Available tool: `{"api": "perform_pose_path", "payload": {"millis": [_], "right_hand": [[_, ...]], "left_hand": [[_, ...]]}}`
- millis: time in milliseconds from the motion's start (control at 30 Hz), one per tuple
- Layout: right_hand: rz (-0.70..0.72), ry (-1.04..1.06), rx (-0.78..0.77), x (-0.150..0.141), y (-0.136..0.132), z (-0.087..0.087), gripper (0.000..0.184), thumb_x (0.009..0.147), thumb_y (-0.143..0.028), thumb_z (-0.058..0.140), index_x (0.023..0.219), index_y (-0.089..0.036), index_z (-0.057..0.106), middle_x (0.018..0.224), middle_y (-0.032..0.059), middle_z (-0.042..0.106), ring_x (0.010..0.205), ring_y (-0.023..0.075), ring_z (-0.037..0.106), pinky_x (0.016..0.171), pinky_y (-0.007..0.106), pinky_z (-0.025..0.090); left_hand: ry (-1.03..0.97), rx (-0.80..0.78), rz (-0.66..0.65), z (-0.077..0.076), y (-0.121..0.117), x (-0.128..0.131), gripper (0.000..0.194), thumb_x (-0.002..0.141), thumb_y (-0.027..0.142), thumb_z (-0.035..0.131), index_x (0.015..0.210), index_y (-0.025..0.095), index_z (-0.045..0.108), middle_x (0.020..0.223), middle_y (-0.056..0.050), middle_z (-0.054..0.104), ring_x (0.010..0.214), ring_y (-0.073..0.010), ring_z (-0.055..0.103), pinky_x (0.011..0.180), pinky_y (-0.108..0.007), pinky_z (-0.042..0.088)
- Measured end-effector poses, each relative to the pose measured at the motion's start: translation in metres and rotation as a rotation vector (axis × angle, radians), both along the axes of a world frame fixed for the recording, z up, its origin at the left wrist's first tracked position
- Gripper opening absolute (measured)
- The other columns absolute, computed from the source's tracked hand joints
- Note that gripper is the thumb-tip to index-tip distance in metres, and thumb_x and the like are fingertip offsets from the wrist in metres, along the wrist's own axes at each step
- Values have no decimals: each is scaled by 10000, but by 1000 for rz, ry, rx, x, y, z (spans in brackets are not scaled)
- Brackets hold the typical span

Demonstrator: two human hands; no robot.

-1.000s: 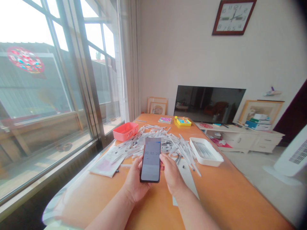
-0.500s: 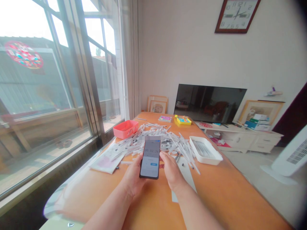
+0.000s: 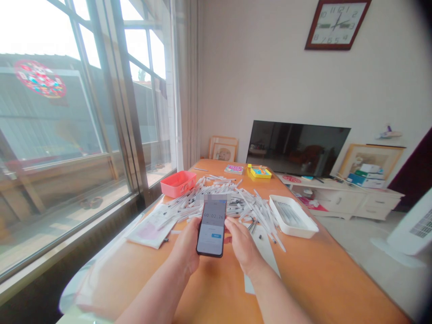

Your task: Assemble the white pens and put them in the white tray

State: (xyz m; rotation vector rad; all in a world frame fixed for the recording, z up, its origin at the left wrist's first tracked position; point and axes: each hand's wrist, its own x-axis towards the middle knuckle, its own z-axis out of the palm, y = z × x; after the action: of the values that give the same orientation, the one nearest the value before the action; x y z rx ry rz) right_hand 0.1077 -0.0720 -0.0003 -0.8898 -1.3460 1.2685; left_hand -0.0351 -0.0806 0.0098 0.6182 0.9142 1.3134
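Observation:
A dark-edged smartphone (image 3: 211,245) is held upright over the near part of the table, its lit screen showing a timer at 00:02.26. My left hand (image 3: 189,243) is closed around its left edge. At its right edge is my right hand (image 3: 241,243), thumb on the side and fingers curled below. Beyond the phone lies a big heap of white pens (image 3: 189,200), partly hidden by it. Under my right forearm lies a white paper sheet (image 3: 268,256), with a small black cap (image 3: 260,237) by its upper end.
Left of the heap stands a red basket (image 3: 178,183); on its right, a white tray (image 3: 308,229) holds thin refills. A printed sheet (image 3: 151,229) lies at left on the wooden table (image 3: 324,279). Farther back are a yellow box (image 3: 259,172) and a booklet (image 3: 234,169).
The view has tilted and shifted slightly, so the scene sits a little lower and further right. Both hands keep their places at the phone, and the timer reads the same.

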Motion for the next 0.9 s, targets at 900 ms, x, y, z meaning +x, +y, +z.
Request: {"api": "perform_pose_path", "payload": {"millis": [900], "right_hand": [[-66,-328,124,-3,9,-21,331,919,-346,425,1086,-215,679,801,25,678,724,184,581,648,245,456]], "left_hand": [[47,116,88,-34,38,-9,371,788,469,583,943,156,708,839,-75,735,688,-237,658,591,-315,489]]}}
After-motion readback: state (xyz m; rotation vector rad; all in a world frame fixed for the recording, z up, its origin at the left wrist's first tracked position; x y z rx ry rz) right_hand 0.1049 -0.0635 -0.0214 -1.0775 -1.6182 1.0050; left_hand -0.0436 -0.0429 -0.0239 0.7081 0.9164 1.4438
